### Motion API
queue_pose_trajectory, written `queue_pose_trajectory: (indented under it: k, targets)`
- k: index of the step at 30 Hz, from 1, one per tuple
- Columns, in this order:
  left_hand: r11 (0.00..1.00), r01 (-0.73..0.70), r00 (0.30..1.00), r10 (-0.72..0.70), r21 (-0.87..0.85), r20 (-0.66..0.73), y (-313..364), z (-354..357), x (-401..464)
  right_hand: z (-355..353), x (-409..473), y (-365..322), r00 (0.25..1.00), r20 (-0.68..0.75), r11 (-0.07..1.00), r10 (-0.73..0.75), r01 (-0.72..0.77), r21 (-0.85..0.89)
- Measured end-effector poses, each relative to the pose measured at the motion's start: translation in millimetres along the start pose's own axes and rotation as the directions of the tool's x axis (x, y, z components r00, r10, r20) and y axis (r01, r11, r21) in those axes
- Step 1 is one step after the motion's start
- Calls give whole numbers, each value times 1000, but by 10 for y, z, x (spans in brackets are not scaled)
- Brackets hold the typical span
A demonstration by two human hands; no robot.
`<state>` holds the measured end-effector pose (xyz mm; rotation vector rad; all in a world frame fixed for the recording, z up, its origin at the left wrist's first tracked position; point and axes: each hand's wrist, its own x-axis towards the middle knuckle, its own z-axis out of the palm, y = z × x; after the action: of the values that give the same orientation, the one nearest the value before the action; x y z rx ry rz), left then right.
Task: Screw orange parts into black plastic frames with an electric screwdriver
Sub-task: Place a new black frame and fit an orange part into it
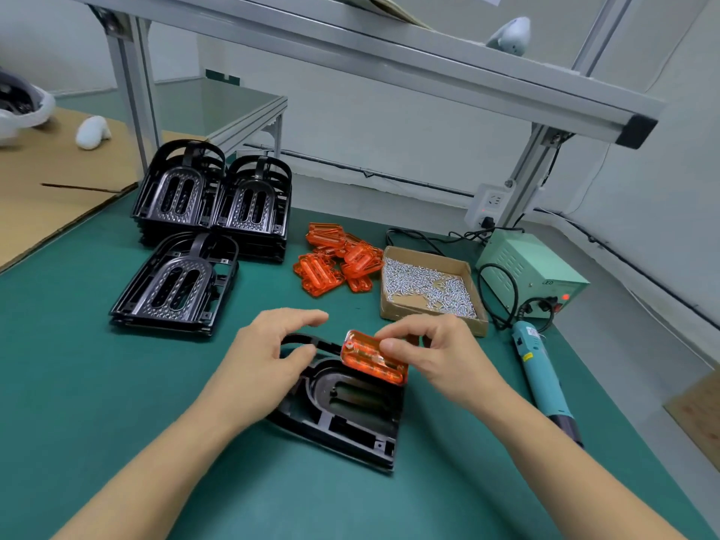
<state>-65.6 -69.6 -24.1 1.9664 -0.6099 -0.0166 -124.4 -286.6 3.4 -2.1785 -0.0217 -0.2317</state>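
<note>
1. Right hand [432,354] pinches orange part [373,362] by thumb and fingertips, at top right corner of black frame [343,407].
2. Left hand [269,356] half open, fingers curved, thumb on frame's left curved rim.
3. Frame flat on green mat [78,383], near front edge; screwdriver [545,380] lies apart, right.

The scene is evenly and brightly lit from overhead. Soft, short shadows are cast beneath the hands [272,356] onto the green bench [97,403]. Straight frame bars are bowed toward the upper edges by wide-angle distortion. Slight softness is seen at the corners; mild glare is seen on the orange parts [339,259].
</note>
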Motion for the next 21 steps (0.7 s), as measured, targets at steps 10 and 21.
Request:
queue_pose_trajectory:
  k: [10, 21]
  targets:
    - [981, 53, 998, -57, 189, 15, -126, 119, -145, 144, -121, 108, 999, 23, 990, 24, -21, -136]
    - [977, 32, 999, -30, 212, -9, -117, 121, -185, 283, -149, 107, 983, 93, 805, -159, 183, -564]
